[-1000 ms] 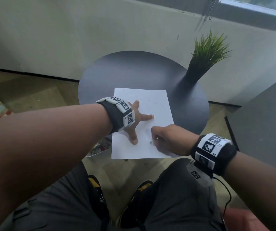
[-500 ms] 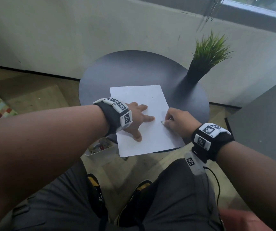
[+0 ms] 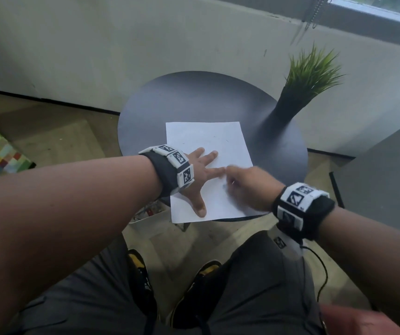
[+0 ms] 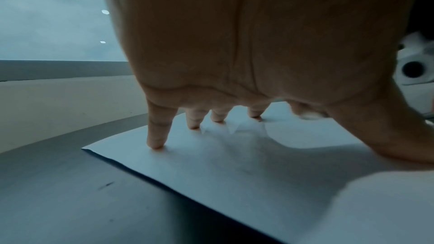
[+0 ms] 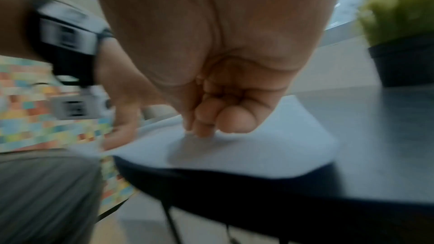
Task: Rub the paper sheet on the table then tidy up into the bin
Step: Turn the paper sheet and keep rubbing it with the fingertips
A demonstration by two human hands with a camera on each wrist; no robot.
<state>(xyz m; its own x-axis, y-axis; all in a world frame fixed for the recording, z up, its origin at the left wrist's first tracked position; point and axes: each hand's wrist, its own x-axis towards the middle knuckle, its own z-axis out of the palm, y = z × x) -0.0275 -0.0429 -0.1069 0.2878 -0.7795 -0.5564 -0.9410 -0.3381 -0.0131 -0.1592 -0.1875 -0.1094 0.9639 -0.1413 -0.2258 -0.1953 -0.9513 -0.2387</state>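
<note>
One round dark table (image 3: 194,97) carries everything here, with a potted plant (image 3: 307,76) standing at its far right edge. On the near half of the table a white paper sheet (image 3: 208,139) is laid flat, its long axis running away from the person and tilted slightly, so that the near short edge pokes out past the table rim toward the knees.

The sheet is pinned by the left hand (image 3: 197,175), fingers spread and straight, tips and thumb pressed down on the paper; nothing is gripped. The right hand (image 3: 247,184) is seen just beside the left index fingertip, fingers curled tight into a bunch and worked against the sheet. Something small and pale seems to be pinched at its fingertips, but through the motion blur what it is cannot be told.

A single sheet like this is judged to be feather-light, limp and quick to skid on the smooth top, hence the pinning. It would crease or tear if rubbed hard. For tidying, the overhanging near edge is the likely place to be taken hold of.

No bin can be picked out with any certainty.
</note>
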